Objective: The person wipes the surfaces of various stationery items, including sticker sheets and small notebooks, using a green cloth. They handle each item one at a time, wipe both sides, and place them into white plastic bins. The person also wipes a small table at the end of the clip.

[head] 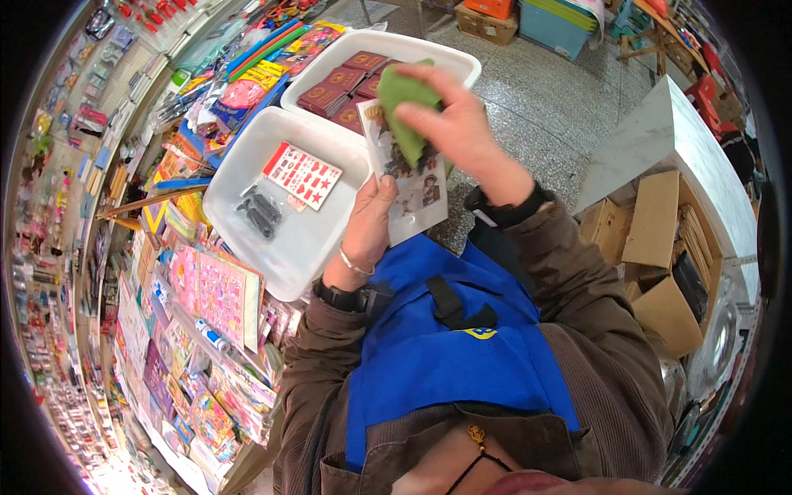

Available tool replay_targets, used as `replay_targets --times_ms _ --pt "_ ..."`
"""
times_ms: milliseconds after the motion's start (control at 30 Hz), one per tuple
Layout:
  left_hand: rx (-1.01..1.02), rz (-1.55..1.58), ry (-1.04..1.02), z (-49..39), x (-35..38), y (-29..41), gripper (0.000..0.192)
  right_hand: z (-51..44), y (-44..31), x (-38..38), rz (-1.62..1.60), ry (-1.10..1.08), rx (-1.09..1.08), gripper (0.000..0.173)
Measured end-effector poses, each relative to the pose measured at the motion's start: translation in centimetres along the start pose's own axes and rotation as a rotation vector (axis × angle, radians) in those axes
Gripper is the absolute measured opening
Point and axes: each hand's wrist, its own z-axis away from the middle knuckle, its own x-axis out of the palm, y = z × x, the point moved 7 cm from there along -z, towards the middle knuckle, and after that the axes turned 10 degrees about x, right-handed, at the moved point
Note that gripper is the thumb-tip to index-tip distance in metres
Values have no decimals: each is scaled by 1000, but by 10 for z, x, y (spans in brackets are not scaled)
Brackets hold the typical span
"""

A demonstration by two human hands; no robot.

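Observation:
My left hand [370,216] grips the lower left edge of a printed sheet or thin booklet [416,207] with small pictures on it. Against its upper part, my right hand [455,117] holds a green cloth [405,114], which hides some of the print. To the left, a white plastic bin [247,148] contains a card of red shapes [304,176] and a clear bag of black items [263,211]. Behind the hands, a second white bin [455,52] holds stacks of dark red booklets [328,90].
Packaged goods and a pink sticker sheet [210,291] cover the display at left, beside crowded shelves [62,247]. An opened cardboard box [668,309] stands at right beneath a white panel [711,154]. A blue tub [550,31] sits on the speckled floor [526,111].

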Motion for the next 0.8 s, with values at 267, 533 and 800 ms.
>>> replay_targets --times_ms 267,533,800 --pt "-64 259 351 -2 -35 -5 35 94 55 60 97 -435 -27 50" --pt "220 223 341 -25 -65 12 29 144 132 21 77 -644 560 41" --pt "-190 1129 -264 -5 17 1 46 78 25 -15 -51 -178 -11 42"
